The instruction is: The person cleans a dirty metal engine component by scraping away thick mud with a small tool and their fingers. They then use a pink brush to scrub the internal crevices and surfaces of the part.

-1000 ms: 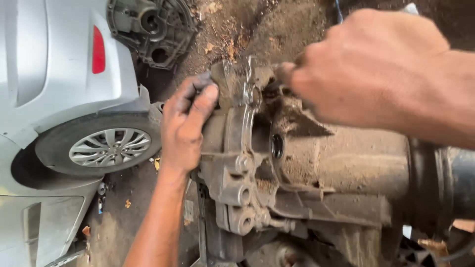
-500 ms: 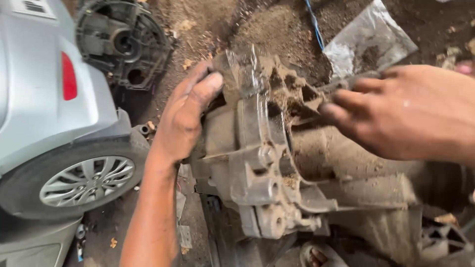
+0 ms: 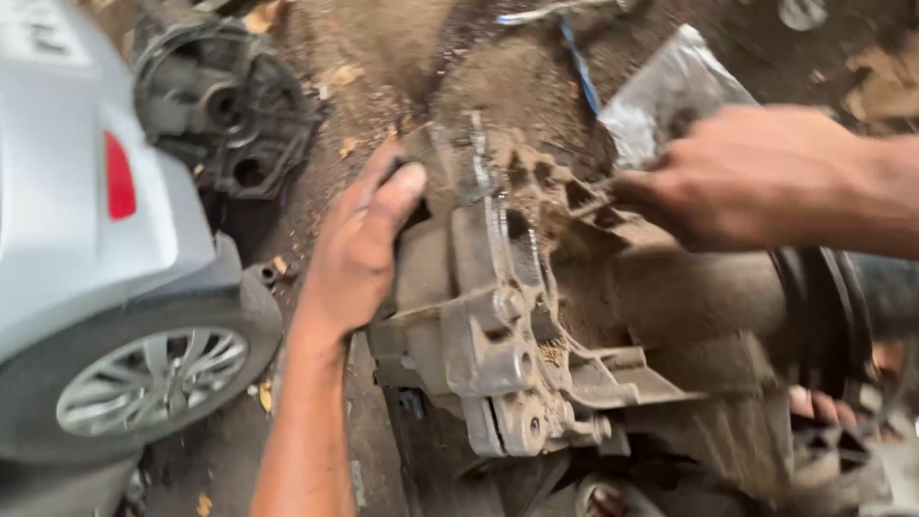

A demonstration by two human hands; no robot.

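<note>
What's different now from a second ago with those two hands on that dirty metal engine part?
The right hand has drawn back to the right along the top of the dirt-caked metal housing; its fingers now sit at the upper ribbed edge. The camera view also shifted, showing more of the silver car. The left hand stays pressed flat on the housing's left end.

Outdoor dirt ground [image 3: 383, 57], brown, strewn with dry leaves. Silver car [image 3: 67, 220] at left, red tail light, alloy wheel [image 3: 148, 378]. Dark round engine part [image 3: 225, 105] beside it. Crumpled plastic bag [image 3: 670, 86] upper right. Daylight, soft shade.
</note>
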